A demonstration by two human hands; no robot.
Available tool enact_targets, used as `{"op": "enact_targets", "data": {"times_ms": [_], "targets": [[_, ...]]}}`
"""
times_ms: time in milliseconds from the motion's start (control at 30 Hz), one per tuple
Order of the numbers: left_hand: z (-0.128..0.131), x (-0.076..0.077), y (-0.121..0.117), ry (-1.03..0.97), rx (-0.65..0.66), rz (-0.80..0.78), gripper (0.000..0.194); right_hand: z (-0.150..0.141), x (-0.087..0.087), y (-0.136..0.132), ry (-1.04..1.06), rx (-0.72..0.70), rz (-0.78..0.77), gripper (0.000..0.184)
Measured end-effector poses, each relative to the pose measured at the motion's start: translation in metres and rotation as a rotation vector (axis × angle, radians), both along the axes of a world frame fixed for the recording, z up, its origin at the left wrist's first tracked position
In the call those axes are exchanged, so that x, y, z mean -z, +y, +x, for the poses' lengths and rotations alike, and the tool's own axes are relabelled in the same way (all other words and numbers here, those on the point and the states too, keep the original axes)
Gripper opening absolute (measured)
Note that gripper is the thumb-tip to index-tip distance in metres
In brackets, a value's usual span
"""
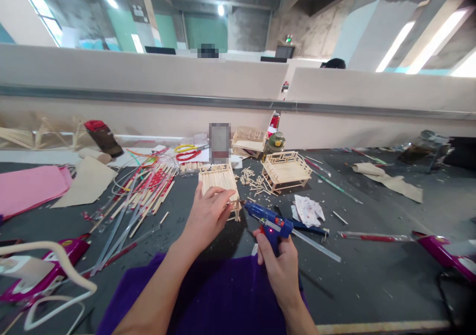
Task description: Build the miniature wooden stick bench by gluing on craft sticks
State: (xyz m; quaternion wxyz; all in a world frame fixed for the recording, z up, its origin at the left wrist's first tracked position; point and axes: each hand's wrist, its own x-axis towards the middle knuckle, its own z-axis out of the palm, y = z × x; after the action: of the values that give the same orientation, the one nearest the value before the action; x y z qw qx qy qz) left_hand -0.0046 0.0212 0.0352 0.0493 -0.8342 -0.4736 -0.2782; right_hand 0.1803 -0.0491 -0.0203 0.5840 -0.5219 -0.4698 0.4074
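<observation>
My right hand is wrapped round the handle of a blue hot glue gun, with a clear glue stick poking out of its back end. The gun's nozzle points left, right by the near edge of a small wooden-stick bench model. My left hand is closed on the front of that model, fingertips near the nozzle. Whether those fingers pinch a separate stick cannot be made out. A second stick bench model stands to the right, and a third sits behind.
Loose sticks lie between the models. Left are red-tipped sticks, glue sticks and red-handled scissors. Purple tools with cords flank the table. A crumpled tissue lies right of the gun. A partition runs along the back.
</observation>
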Motion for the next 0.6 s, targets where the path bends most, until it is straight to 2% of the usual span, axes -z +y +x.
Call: {"op": "enact_targets", "data": {"times_ms": [400,600], "targets": [[-0.0037,-0.0018,-0.0003,-0.035,-0.007,-0.039,0.033,-0.0005,-0.0070,-0.0001,0.037,0.015,0.000,0.028],[-0.0082,-0.0019,0.0000,-0.053,-0.017,-0.145,0.050,0.0001,-0.0060,0.0006,0.049,0.030,-0.008,0.030]]}}
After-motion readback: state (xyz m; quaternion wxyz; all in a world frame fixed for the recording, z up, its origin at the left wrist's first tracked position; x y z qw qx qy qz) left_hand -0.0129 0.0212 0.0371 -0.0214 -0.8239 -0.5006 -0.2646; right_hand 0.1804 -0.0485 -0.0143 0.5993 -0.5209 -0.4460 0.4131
